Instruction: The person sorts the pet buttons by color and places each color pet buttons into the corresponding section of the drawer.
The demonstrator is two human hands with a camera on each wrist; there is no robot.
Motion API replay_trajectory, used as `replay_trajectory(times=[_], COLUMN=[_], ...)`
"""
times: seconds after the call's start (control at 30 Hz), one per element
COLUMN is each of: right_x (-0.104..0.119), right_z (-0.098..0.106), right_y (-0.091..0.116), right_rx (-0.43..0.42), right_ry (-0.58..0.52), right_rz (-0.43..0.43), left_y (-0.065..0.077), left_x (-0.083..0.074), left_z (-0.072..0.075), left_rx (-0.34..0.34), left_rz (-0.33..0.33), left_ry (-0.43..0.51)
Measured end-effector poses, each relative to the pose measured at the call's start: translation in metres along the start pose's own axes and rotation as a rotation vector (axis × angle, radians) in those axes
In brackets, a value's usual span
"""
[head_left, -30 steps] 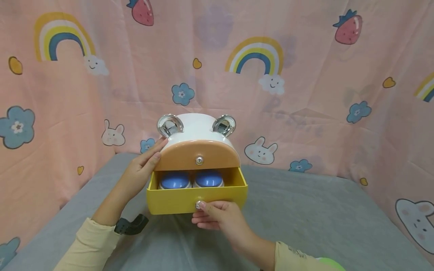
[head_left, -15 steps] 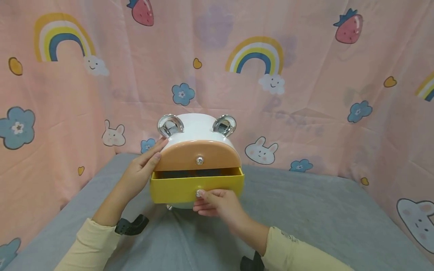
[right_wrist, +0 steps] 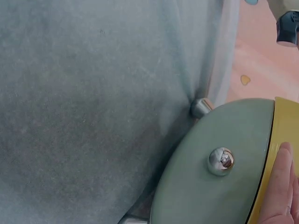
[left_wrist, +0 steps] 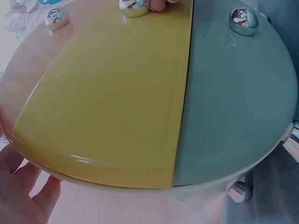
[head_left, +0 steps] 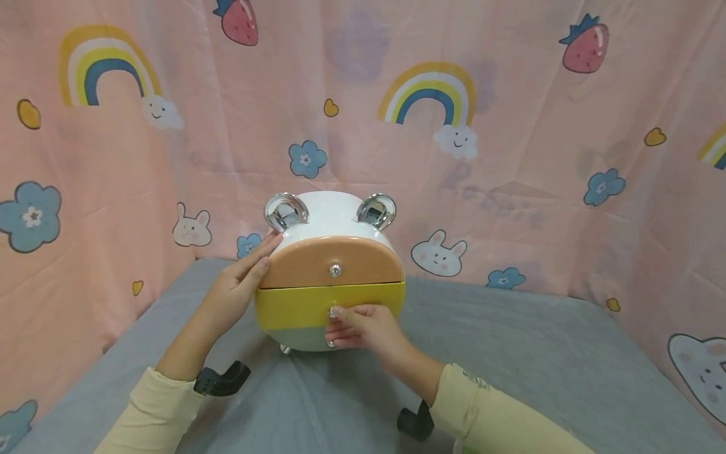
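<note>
A rounded storage box (head_left: 331, 211) with a white shell, silver ears and small silver feet stands on the table. Its front holds an orange drawer (head_left: 303, 265), a yellow drawer (head_left: 292, 309) and a grey-green drawer (left_wrist: 229, 102), each with a silver knob. All three fronts sit flush. My right hand (head_left: 371, 331) pinches the yellow drawer's knob (head_left: 333, 311) with the thumb on top, its other fingers below. Against the box's left side rests my left hand (head_left: 235, 284), fingers extended. The left wrist view shows those fingertips at the shell's edge.
Grey cloth (head_left: 510, 353) covers the table, and a pink patterned curtain (head_left: 363, 151) hangs behind and at both sides. A black device (head_left: 221, 378) is on my left wrist, another (head_left: 416, 421) on the right. Something green (head_left: 469, 449) peeks out under my right sleeve.
The yellow drawer, pulled out with two blue-topped round items visible inside, has slid back into the box. My right hand moved inward with its knob; my left hand stayed put.
</note>
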State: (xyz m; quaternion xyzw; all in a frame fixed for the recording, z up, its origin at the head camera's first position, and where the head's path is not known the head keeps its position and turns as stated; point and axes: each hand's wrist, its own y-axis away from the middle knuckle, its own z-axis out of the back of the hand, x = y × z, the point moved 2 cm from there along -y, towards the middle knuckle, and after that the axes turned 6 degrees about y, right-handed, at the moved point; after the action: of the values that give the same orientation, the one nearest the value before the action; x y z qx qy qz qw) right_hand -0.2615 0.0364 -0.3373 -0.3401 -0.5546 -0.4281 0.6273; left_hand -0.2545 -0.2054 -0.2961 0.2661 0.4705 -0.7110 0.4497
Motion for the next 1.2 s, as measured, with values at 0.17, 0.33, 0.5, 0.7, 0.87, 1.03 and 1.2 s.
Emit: replay_trajectory(times=[0.17, 0.33, 0.5, 0.7, 0.87, 1.03, 1.2], right_x=[0.001, 0.001, 0.002, 0.004, 0.002, -0.001, -0.011], right_z=[0.001, 0.002, 0.003, 0.003, 0.003, 0.002, 0.000], right_y=[-0.003, -0.004, -0.004, -0.005, -0.004, -0.003, -0.001], right_rx=[0.006, 0.015, 0.014, 0.019, 0.019, 0.002, 0.008], right_ry=[0.008, 0.014, 0.032, 0.032, 0.022, 0.014, 0.041], right_rz=[-0.008, -0.018, -0.022, -0.022, -0.024, -0.024, -0.039], left_y=[0.000, 0.000, 0.001, 0.000, 0.000, -0.001, 0.000], left_x=[0.001, 0.001, 0.001, 0.001, 0.001, 0.001, 0.001], left_z=[0.000, 0.000, 0.000, 0.000, 0.000, 0.000, 0.000], left_rx=[-0.002, -0.001, 0.000, -0.003, -0.002, 0.000, -0.002], left_rz=[-0.006, -0.001, 0.009, 0.012, 0.005, 0.007, 0.004], left_ry=[0.001, 0.002, -0.010, -0.005, -0.003, 0.001, -0.002])
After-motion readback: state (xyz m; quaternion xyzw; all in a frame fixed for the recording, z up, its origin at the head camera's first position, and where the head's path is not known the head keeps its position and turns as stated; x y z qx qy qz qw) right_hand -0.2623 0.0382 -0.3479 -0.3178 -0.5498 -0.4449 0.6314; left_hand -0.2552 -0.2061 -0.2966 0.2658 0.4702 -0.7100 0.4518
